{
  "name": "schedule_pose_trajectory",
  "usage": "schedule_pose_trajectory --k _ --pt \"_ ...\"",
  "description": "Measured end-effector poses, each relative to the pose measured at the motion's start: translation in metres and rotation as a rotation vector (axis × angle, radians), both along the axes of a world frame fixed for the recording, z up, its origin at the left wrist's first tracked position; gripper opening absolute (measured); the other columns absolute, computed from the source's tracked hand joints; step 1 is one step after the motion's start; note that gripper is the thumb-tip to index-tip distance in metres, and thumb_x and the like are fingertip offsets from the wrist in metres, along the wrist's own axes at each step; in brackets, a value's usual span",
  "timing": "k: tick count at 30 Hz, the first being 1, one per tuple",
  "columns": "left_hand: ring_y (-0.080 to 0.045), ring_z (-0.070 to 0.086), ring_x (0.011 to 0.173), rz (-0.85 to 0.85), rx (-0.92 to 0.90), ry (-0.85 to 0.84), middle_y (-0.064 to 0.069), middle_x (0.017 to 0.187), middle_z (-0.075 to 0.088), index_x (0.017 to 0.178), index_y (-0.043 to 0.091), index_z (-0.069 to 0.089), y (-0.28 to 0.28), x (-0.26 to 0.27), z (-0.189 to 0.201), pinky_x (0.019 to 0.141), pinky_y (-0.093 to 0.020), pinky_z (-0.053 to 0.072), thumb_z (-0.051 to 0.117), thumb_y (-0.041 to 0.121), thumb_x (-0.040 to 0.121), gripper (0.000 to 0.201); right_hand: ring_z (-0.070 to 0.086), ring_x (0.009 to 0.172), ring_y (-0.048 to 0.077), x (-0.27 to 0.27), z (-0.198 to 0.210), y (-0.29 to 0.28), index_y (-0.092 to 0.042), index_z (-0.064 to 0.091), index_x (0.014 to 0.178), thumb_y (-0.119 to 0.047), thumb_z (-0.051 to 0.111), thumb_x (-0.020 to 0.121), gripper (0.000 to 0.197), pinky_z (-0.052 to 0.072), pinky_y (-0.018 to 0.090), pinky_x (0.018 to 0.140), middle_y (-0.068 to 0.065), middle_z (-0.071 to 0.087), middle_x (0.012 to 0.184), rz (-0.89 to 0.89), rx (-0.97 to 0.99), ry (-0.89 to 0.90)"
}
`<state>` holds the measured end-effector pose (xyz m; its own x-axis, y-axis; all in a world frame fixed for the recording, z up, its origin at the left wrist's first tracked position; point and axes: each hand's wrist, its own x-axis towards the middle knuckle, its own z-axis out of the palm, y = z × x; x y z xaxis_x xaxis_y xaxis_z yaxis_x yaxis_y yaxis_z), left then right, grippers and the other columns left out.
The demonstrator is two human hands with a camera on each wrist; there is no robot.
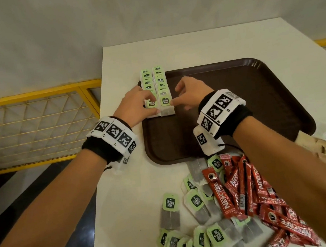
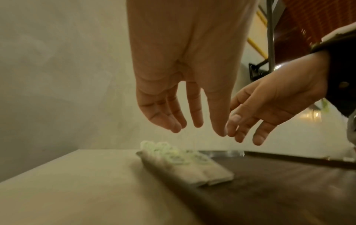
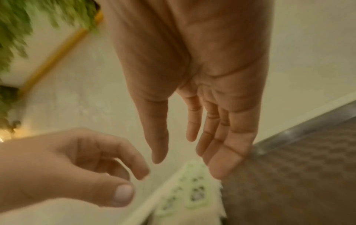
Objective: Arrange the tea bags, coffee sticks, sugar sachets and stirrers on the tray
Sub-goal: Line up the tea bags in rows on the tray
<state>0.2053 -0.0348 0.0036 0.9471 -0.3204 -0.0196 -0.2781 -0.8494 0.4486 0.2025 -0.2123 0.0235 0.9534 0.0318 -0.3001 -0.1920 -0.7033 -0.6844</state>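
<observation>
A brown tray (image 1: 236, 99) lies on the white table (image 1: 170, 52). Two neat rows of green-tagged tea bags (image 1: 154, 80) run along its left edge. Both hands hover just above the near end of the rows, holding nothing. My left hand (image 1: 146, 103) is over the left row, and my right hand (image 1: 175, 97) is by the right row. The left wrist view shows the left hand (image 2: 198, 120) with relaxed fingers hanging above the tea bags (image 2: 185, 161). In the right wrist view the right hand (image 3: 188, 152) is spread above the tea bags (image 3: 194, 196).
Loose tea bags (image 1: 194, 202) and red coffee sticks (image 1: 245, 191) lie heaped on the table in front of the tray, under my right forearm. Pale paper packets (image 1: 322, 153) sit at the right edge. A yellow mesh railing (image 1: 37, 124) stands left of the table.
</observation>
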Motion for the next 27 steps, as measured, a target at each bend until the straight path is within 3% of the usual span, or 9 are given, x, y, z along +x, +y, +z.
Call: schedule_pose_trajectory --k 5,7,9,11,13,15,21,23,27 --pt "-0.004 0.054 0.072 -0.086 -0.149 0.091 0.009 0.083 0.059 0.094 0.022 0.066 -0.003 -0.063 0.027 0.063 -0.011 0.039 0.072 0.029 0.079 0.018 0.057 0.081 0.009 -0.065 0.030 0.003 -0.018 0.059 0.106 -0.028 0.070 0.081 0.029 0.050 0.019 0.062 -0.004 0.060 0.092 0.258 0.057 -0.060" --pt "-0.002 0.055 0.069 -0.181 -0.115 0.212 0.009 0.080 0.063 0.091 0.024 0.066 0.002 -0.091 0.031 0.063 -0.010 0.041 0.074 0.027 0.077 0.016 0.054 0.076 0.001 -0.096 0.034 0.001 -0.021 0.062 0.102 -0.030 0.069 0.082 0.023 0.040 0.010 0.062 -0.013 0.058 0.084 0.385 -0.002 -0.037" --pt "0.000 0.055 0.068 -0.258 -0.035 0.313 0.009 0.082 0.062 0.095 0.023 0.067 0.007 -0.117 0.028 0.064 -0.011 0.042 0.074 0.027 0.077 0.020 0.052 0.073 -0.003 -0.124 0.031 0.001 -0.022 0.064 0.105 -0.029 0.069 0.083 0.024 0.039 0.006 0.060 -0.016 0.055 0.080 0.506 -0.088 0.022" --pt "0.000 0.053 0.069 -0.284 0.024 0.378 0.009 0.084 0.060 0.101 0.020 0.066 0.009 -0.138 0.018 0.065 -0.011 0.041 0.074 0.028 0.077 0.026 0.053 0.084 0.004 -0.143 0.023 0.002 -0.022 0.061 0.114 -0.030 0.069 0.082 0.033 0.041 0.010 0.068 -0.016 0.049 0.085 0.621 -0.223 0.081" --pt "-0.003 0.053 0.070 -0.269 0.053 0.422 0.007 0.089 0.059 0.107 0.017 0.065 0.009 -0.151 0.007 0.067 -0.014 0.042 0.075 0.031 0.077 0.035 0.044 0.105 0.014 -0.153 0.011 0.004 -0.025 0.056 0.122 -0.034 0.071 0.080 0.046 0.042 0.024 0.086 -0.008 0.046 0.101 0.703 -0.401 0.107" --pt "-0.006 0.052 0.073 -0.251 0.086 0.454 0.005 0.093 0.056 0.113 0.016 0.062 0.008 -0.159 -0.003 0.066 -0.014 0.041 0.076 0.033 0.075 0.044 0.034 0.115 0.019 -0.159 0.003 0.007 -0.028 0.052 0.126 -0.036 0.073 0.077 0.054 0.039 0.033 0.094 -0.002 0.042 0.118 0.731 -0.523 0.124" --pt "-0.002 0.043 0.068 -0.250 0.167 0.460 0.006 0.087 0.048 0.117 0.014 0.055 0.002 -0.169 -0.013 0.060 -0.013 0.034 0.077 0.033 0.074 0.051 0.032 0.117 0.022 -0.171 -0.013 0.014 -0.028 0.050 0.121 -0.036 0.078 0.069 0.059 0.039 0.035 0.092 0.001 0.040 0.121 0.773 -0.644 0.099" --pt "-0.007 0.044 0.072 -0.235 0.173 0.451 0.009 0.081 0.044 0.116 0.013 0.054 0.001 -0.170 -0.015 0.060 -0.014 0.033 0.077 0.031 0.075 0.051 0.032 0.116 0.022 -0.173 -0.014 0.016 -0.026 0.052 0.118 -0.035 0.078 0.069 0.056 0.039 0.034 0.091 0.001 0.040 0.120 0.767 -0.644 0.078" --pt "-0.012 0.042 0.081 -0.220 0.178 0.437 0.003 0.091 0.043 0.113 0.010 0.054 -0.001 -0.172 -0.019 0.057 -0.011 0.030 0.077 0.028 0.075 0.048 0.033 0.113 0.021 -0.172 -0.015 0.014 -0.022 0.052 0.113 -0.035 0.080 0.067 0.055 0.038 0.032 0.088 0.001 0.041 0.117 0.765 -0.626 0.072"
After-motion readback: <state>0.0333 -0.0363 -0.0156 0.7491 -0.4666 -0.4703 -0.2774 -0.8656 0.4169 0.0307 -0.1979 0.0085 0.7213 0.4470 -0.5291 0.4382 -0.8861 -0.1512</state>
